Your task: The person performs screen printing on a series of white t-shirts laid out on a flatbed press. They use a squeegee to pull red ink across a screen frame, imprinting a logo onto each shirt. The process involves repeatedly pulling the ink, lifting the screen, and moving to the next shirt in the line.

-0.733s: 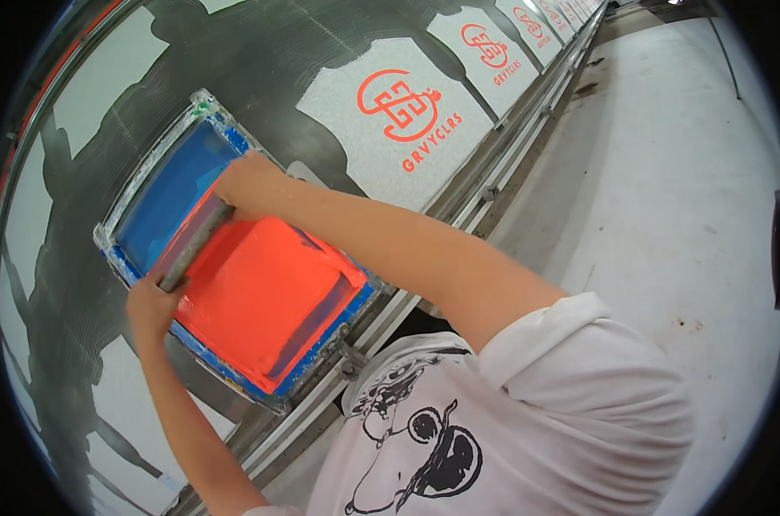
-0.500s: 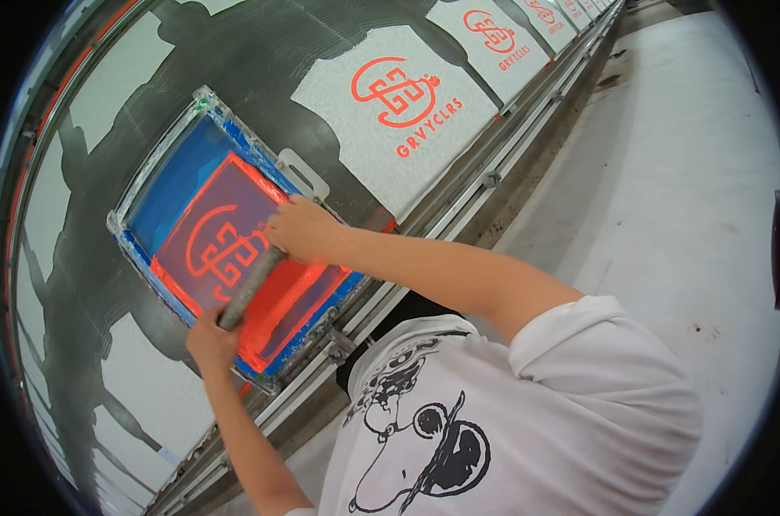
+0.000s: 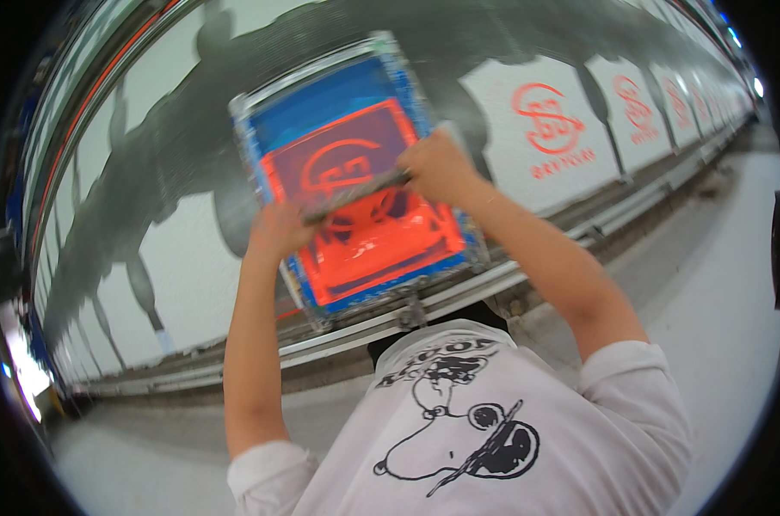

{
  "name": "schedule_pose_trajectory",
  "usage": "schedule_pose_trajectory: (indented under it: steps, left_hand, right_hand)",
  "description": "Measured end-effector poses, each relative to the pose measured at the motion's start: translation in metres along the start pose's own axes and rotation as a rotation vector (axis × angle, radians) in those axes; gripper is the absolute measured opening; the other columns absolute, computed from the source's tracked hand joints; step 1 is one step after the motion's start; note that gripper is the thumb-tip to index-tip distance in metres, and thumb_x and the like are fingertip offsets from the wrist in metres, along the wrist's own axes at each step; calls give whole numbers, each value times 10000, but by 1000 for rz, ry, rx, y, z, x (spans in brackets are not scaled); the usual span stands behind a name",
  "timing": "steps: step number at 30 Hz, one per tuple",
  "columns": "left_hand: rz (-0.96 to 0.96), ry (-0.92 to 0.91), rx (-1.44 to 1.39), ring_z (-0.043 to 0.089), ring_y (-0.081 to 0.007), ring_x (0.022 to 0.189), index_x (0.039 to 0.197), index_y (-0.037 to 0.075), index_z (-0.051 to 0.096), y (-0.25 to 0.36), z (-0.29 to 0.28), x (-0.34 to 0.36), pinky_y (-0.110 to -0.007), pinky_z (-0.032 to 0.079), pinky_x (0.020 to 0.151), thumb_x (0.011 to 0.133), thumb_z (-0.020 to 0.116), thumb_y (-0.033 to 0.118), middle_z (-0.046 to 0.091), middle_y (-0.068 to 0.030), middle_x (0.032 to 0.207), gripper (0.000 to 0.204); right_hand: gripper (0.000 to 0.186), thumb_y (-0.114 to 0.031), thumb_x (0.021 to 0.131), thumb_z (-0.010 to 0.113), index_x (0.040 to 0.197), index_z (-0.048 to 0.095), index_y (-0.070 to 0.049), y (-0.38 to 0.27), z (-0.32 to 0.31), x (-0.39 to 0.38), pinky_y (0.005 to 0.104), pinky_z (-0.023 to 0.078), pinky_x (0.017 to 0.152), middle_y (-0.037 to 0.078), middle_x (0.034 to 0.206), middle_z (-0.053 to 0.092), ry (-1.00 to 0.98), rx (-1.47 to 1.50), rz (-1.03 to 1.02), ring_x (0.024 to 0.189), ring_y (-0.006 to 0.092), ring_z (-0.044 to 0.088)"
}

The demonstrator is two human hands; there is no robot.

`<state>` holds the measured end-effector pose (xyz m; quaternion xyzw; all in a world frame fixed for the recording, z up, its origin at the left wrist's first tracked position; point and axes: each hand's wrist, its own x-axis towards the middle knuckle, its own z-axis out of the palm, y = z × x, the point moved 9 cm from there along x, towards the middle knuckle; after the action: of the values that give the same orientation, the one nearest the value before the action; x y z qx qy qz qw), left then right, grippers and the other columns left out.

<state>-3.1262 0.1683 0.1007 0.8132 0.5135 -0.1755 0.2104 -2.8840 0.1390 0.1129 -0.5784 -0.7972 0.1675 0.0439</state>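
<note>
My left hand (image 3: pixel 280 228) and my right hand (image 3: pixel 441 168) are closed around opposite ends of a grey squeegee (image 3: pixel 355 196), both smeared by motion. It lies across a screen-printing frame (image 3: pixel 321 73) with blue borders and a crusted pale rim. Glossy orange-red ink (image 3: pixel 381 245) covers the mesh on my side of the squeegee, with darker patches showing through. Beyond it, part of a line-drawn emblem shows on the purplish mesh (image 3: pixel 385 142). The squeegee's lower edge is too blurred to make out.
Right of the frame, a white garment panel (image 3: pixel 493 103) carries an orange-red print, and more printed panels follow it. An unprinted white panel (image 3: pixel 188 241) lies to the left. A metal rail (image 3: pixel 355 340) runs along the near edge of the dark table (image 3: pixel 441 34).
My view has turned, so the frame appears farther right and more upright. Both hands still hold the squeegee, and dark patches now show in the ink on my side of it.
</note>
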Motion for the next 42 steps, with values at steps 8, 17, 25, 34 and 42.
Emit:
schedule_pose_trajectory:
  steps: [8,17,25,34,42]
  left_hand:
    - [-64,79,-64,724,-361,886,909,86,790,-56,-66,100,-455,565,773,733,756,688,748,-168,874,628]
    - [-81,83,-145,727,-305,895,1006,153,803,-26,-21,41,-441,559,783,757,783,572,760,-91,889,488]
    - [-111,159,-251,700,-308,998,1071,145,778,34,69,-101,-441,552,843,704,847,443,745,-107,1045,477]
    - [-66,-71,-148,716,-369,851,978,118,778,5,11,-26,-466,563,761,786,757,627,740,-156,859,544]
    - [-85,53,-76,718,-324,822,914,108,788,-54,-62,108,-440,551,745,747,770,659,738,-117,818,575]
  right_hand:
    - [367,-407,758,832,937,732,-103,42,-15,124,456,475,812,76,917,725,128,-35,61,932,309,678]
    - [285,-252,738,847,955,728,-110,12,5,58,460,495,819,85,904,699,33,-14,55,901,333,659]
    - [308,-182,673,861,916,685,-113,-42,41,-104,408,443,836,69,950,653,78,34,-75,937,264,605]
    - [347,-384,742,840,853,684,-95,-12,0,-12,448,445,798,100,840,674,-10,20,-68,864,314,650]
    - [364,-412,761,827,875,710,-87,41,-19,124,462,496,796,103,861,695,213,-21,-16,882,338,670]
